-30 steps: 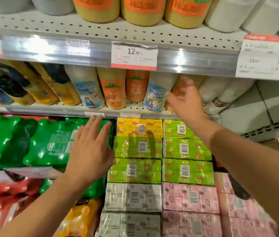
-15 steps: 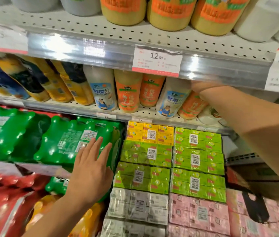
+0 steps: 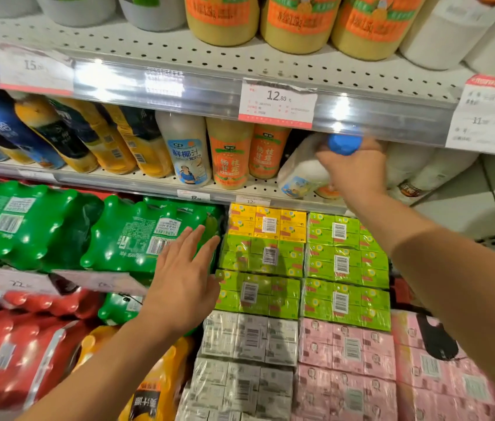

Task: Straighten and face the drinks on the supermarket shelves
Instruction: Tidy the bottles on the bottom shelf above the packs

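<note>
While right hand [image 3: 358, 174] grips tilted white bottle [image 3: 302, 171] beside orange bottles [image 3: 229, 153], left hand [image 3: 184, 281] spread over green multipack [image 3: 137, 235].

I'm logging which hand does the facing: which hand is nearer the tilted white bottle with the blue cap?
Right. The right hand grips the white bottle near its cap; the left hand hovers open, lower left.

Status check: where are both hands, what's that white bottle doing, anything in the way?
Right hand gripping white blue-capped bottle by the neck, bottle tilted. Left hand open, over green soda pack. Upper shelf edge close above the cap.
</note>
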`<state>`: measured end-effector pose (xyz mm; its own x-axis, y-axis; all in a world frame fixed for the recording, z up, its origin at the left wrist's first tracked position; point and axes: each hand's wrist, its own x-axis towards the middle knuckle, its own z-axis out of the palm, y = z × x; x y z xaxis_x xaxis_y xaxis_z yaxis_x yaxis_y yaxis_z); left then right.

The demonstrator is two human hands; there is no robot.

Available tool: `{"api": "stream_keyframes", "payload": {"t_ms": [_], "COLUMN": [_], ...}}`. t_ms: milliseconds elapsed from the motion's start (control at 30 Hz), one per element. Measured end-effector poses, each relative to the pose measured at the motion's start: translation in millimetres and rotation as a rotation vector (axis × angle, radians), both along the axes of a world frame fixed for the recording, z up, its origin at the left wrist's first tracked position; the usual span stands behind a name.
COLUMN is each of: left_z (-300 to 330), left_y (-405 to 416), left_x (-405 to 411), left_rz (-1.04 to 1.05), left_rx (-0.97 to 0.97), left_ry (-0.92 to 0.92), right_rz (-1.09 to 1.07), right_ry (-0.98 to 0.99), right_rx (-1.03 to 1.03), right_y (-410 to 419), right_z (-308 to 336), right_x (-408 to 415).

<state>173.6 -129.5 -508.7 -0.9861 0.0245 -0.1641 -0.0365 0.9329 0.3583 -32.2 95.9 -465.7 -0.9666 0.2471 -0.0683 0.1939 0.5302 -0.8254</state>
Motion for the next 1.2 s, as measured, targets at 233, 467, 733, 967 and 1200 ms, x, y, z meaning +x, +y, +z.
{"api": "stream_keyframes", "payload": {"t_ms": [233, 467, 733, 967, 1200], "left_z": [47, 85, 96, 97, 66], "left_y": [12, 28, -14, -80, -143], "left_x": [-27, -48, -53, -64, -65], "left_rz": [-0.079, -0.095, -0.144, -0.122, 0.069], "left_rx": [0.125, 0.413, 0.841, 0.813, 0.766], "left_ry": [0.056, 0.158, 0.111, 0.202, 0.214], "right_rz": [0.272, 0.239, 0.206, 0.377, 0.279], "right_ry": [0.16, 0.208, 0.031, 0.073, -0.096], "right_rx": [0.13, -0.038, -0.205, -0.257, -0.107], "right_y": [-2, -43, -115, -169, -128], "right_z": [-3, 75, 107, 109, 45], "right_x": [64, 88, 137, 138, 110]}}
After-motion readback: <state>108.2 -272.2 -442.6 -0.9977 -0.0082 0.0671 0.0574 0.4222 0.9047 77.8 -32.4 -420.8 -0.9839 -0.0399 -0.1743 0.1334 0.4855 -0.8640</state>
